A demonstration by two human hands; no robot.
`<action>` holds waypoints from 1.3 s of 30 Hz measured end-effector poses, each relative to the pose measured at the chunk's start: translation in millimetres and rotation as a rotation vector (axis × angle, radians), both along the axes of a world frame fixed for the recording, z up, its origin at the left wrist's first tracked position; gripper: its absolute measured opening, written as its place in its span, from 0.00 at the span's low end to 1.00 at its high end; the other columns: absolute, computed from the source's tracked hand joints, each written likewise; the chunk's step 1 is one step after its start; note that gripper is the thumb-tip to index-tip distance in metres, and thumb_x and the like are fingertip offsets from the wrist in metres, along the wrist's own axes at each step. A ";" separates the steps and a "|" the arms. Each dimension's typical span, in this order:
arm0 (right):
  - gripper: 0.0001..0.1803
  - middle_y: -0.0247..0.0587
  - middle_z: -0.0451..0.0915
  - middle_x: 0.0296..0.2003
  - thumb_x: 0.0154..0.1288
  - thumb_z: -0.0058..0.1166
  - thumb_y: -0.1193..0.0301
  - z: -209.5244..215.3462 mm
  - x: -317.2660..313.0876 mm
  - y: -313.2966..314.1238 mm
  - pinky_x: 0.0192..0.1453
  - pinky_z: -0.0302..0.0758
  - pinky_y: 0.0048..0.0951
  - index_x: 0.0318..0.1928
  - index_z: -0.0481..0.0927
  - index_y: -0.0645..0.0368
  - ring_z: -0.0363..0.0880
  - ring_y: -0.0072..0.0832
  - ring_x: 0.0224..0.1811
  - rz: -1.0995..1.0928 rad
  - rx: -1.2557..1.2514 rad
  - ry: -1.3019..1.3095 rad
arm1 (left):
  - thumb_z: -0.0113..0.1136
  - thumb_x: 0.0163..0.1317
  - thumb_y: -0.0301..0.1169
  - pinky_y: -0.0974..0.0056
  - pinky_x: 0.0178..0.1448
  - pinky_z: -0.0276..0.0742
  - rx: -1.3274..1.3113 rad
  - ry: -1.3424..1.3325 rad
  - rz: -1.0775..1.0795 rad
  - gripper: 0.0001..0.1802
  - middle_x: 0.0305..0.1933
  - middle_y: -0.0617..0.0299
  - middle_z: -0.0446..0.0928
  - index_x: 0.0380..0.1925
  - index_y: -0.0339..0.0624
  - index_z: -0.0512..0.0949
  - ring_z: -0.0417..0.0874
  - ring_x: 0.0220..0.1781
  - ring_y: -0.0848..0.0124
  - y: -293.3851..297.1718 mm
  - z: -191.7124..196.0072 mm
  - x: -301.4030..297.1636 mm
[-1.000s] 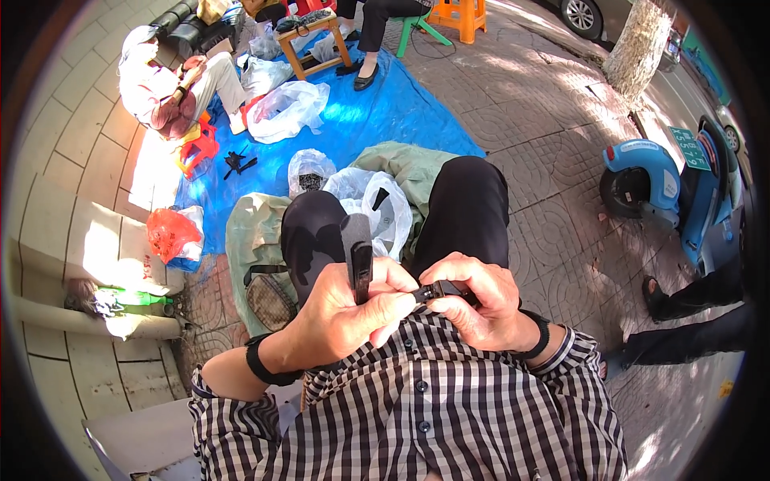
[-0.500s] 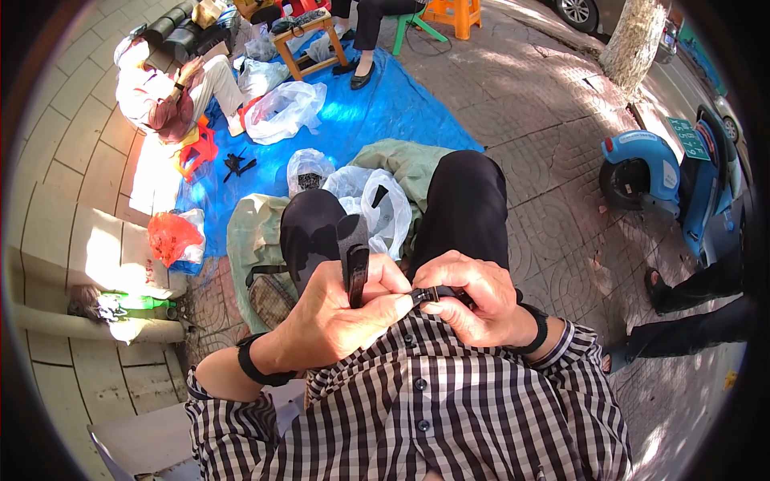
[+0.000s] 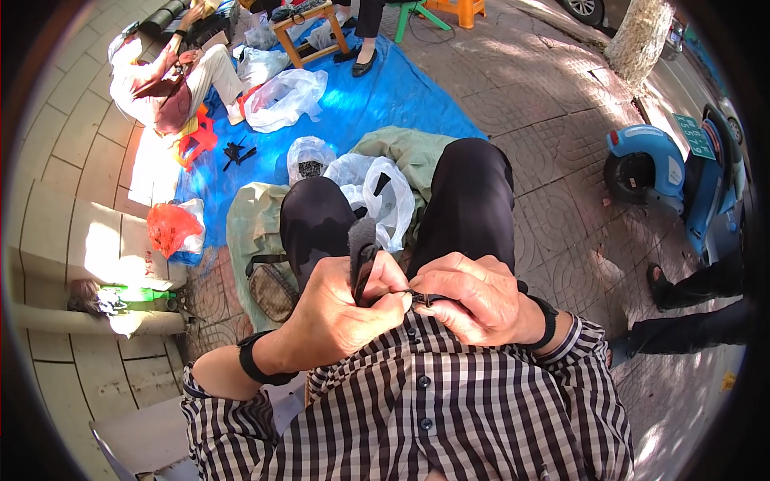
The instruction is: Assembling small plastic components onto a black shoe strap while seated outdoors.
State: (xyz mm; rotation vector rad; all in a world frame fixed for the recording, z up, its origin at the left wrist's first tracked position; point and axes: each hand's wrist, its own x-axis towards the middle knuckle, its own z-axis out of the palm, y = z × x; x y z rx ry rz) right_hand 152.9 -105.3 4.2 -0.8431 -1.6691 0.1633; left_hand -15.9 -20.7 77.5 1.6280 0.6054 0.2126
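L hand (image 3: pixel 341 309) clamped on 1 blk strap (image 3: pixel 362 244), R hand (image 3: pixel 475 298) pinching 1 small buckle (image 3: pixel 423 300), fingertips close together in front of checked shirt (image 3: pixel 401 393). Step: prob. adjusting strap thru buckle; next move likely calls for steady L grip, R tugging. Also 1 blue tarp (image 3: pixel 401 100), 1 scooter (image 3: pixel 662 164).

Pavement (image 3: pixel 553 120): patterned paving, carrying a blue sheet (image 3: pixel 385 100), an orange stool (image 3: pixel 455 11) and a blue scooter (image 3: pixel 667 160).
On the blue sheet: a white plastic bag (image 3: pixel 311 86), small black pieces (image 3: pixel 235 152), a wooden stool (image 3: pixel 321 54) toward the far end.
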 end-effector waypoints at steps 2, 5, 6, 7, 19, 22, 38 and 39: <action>0.12 0.42 0.78 0.31 0.53 0.57 0.77 1.1 0.0 -1.2 0.19 0.71 0.23 0.39 0.76 0.66 0.78 0.29 0.23 0.002 -0.010 -0.012 | 0.56 0.56 0.18 0.74 0.25 0.56 0.010 -0.027 0.014 0.05 0.18 0.74 0.63 0.24 0.36 0.72 0.58 0.22 0.85 -0.9 -7.2 -0.3; 0.12 0.42 0.78 0.31 0.52 0.58 0.77 2.4 0.3 -4.4 0.18 0.70 0.23 0.39 0.76 0.66 0.77 0.28 0.22 0.001 -0.029 -0.040 | 0.57 0.54 0.18 0.74 0.25 0.56 0.077 -0.058 0.032 0.06 0.18 0.74 0.64 0.23 0.37 0.71 0.58 0.22 0.85 -3.3 -12.6 -1.8; 0.12 0.42 0.77 0.31 0.52 0.58 0.77 2.1 0.1 -4.7 0.18 0.70 0.24 0.39 0.76 0.66 0.77 0.28 0.21 -0.002 -0.041 -0.053 | 0.56 0.55 0.17 0.75 0.27 0.60 0.187 -0.031 0.010 0.05 0.21 0.72 0.68 0.24 0.36 0.71 0.63 0.24 0.85 -3.5 -12.1 -2.5; 0.12 0.42 0.77 0.31 0.52 0.58 0.77 2.8 0.0 -4.8 0.18 0.70 0.24 0.39 0.76 0.66 0.77 0.28 0.21 -0.001 -0.044 -0.053 | 0.54 0.55 0.17 0.76 0.29 0.63 0.297 -0.004 -0.012 0.04 0.23 0.70 0.71 0.25 0.34 0.71 0.68 0.27 0.86 -3.6 -12.1 -3.1; 0.08 0.31 0.77 0.24 0.55 0.58 0.83 7.7 11.7 -4.4 0.22 0.62 0.17 0.37 0.78 0.61 0.69 0.10 0.21 0.365 -0.606 0.329 | 0.56 0.54 0.20 0.72 0.26 0.60 0.198 -0.066 0.038 0.07 0.17 0.68 0.63 0.22 0.37 0.67 0.59 0.24 0.83 -8.5 -26.9 -2.1; 0.07 0.31 0.78 0.25 0.56 0.58 0.82 8.7 9.1 -3.4 0.23 0.63 0.18 0.35 0.77 0.61 0.70 0.12 0.20 0.322 -0.607 0.309 | 0.55 0.55 0.21 0.72 0.26 0.60 0.115 -0.075 0.066 0.07 0.17 0.71 0.63 0.22 0.37 0.67 0.60 0.24 0.84 -8.8 -34.3 -2.3; 0.05 0.35 0.79 0.25 0.57 0.57 0.83 13.3 9.1 -5.1 0.25 0.65 0.19 0.32 0.75 0.63 0.72 0.14 0.23 0.335 -0.743 0.288 | 0.50 0.64 0.28 0.74 0.19 0.61 -0.332 0.154 -0.133 0.07 0.16 0.66 0.69 0.28 0.36 0.71 0.68 0.15 0.81 8.6 -18.5 -6.4; 0.05 0.35 0.79 0.25 0.57 0.57 0.83 13.7 9.9 -5.4 0.25 0.65 0.19 0.32 0.75 0.63 0.72 0.14 0.23 0.335 -0.744 0.286 | 0.50 0.64 0.29 0.74 0.19 0.61 -0.361 0.102 -0.108 0.08 0.15 0.66 0.69 0.28 0.36 0.71 0.68 0.15 0.81 4.8 -20.6 -7.2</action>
